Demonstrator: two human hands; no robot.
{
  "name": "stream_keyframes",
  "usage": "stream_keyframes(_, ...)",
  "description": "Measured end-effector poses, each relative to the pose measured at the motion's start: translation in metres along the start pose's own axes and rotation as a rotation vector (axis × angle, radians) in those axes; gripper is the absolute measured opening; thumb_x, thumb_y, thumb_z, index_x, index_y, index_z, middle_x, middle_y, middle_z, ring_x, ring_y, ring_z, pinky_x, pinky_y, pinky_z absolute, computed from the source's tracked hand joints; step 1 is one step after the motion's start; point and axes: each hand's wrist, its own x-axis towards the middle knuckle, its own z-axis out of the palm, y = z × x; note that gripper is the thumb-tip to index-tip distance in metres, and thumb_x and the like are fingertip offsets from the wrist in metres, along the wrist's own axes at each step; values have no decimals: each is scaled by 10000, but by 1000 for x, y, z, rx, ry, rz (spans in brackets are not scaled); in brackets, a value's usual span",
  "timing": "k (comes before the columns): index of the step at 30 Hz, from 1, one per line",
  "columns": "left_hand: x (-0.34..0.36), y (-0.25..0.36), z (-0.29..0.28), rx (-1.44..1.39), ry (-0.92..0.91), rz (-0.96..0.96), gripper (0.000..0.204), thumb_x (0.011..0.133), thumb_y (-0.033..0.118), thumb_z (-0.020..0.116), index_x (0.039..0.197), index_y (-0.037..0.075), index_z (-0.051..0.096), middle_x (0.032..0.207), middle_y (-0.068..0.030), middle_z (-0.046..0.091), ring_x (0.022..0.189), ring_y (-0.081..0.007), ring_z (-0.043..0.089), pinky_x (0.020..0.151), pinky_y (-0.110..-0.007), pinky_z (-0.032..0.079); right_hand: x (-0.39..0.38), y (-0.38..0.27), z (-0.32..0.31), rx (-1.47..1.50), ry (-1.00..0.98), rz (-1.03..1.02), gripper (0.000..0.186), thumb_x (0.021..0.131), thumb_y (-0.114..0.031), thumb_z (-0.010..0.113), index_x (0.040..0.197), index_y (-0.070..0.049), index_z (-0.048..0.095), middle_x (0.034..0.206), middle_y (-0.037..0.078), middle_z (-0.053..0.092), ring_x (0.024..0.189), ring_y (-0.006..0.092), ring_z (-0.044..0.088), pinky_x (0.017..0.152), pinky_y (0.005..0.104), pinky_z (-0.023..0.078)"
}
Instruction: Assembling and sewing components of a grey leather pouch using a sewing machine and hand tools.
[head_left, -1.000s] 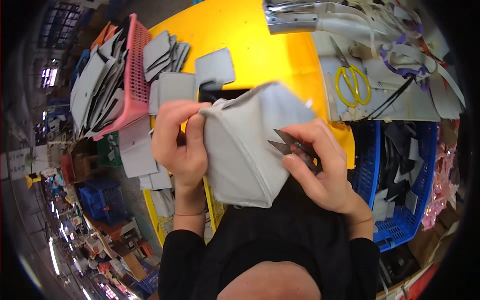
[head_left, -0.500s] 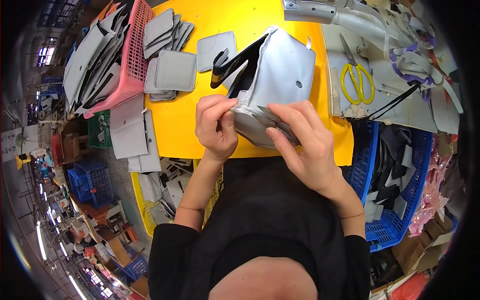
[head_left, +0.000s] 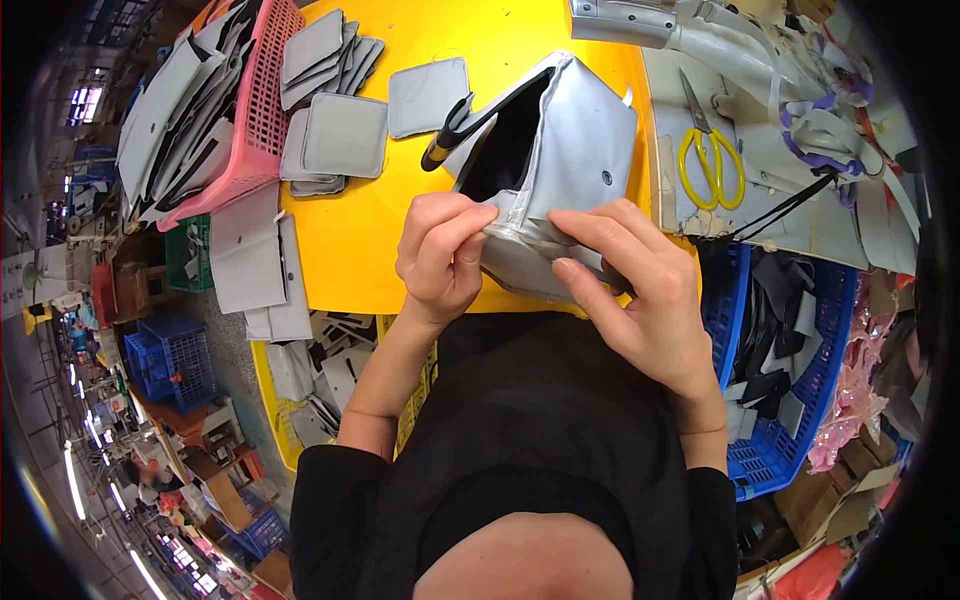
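A silvery-grey box-shaped pouch (head_left: pixel 585 130) stands tilted on the yellow tabletop, its dark opening facing left. It has a small round snap on its side and a black-edged flap strip (head_left: pixel 449 135) sticking out to the left. My left hand (head_left: pixel 438 258) pinches the pouch's near corner, where the seam edges meet, between thumb and fingers. Against the same seam, my right hand (head_left: pixel 650 290) is closed round small metal thread snips (head_left: pixel 543 238). Fingers cover most of the snips, so whether the blades touch the fabric cannot be made out.
Grey square panels (head_left: pixel 345 135) lie stacked at the left, beside a pink basket (head_left: pixel 262 115) of flat grey pieces. Yellow-handled scissors (head_left: pixel 706 165) rest on the right-hand board, near a machine arm (head_left: pixel 700 40). A blue crate (head_left: pixel 775 455) of scraps and a yellow crate (head_left: pixel 268 400) flank my body.
The pouch has turned slightly, and its opening shows wider. Both hands have shifted a little to the right with it. The blade tip that stood out at the seam is now mostly hidden.
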Motion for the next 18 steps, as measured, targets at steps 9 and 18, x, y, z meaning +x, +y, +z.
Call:
stream_keyframes(9, 1, 6, 5, 5, -3, 12, 119, 905, 35, 646, 1015, 8, 681, 961, -92, 641, 795, -223, 568, 702, -319, 505, -4, 5, 9, 11, 72, 25, 296, 825, 11, 709, 1120, 8, 702, 976, 66, 642, 706, 142, 519, 594, 232, 401)
stream_keyframes(18, 6, 9, 10, -49, -29, -58, 117, 891, 36, 672, 1004, 9, 691, 943, -88, 643, 763, -213, 562, 678, -310, 498, 0, 26, 14, 86, 138, -233, 312, 791, 51, 724, 1099, 3, 715, 991, 72, 638, 701, 130, 507, 596, 228, 398)
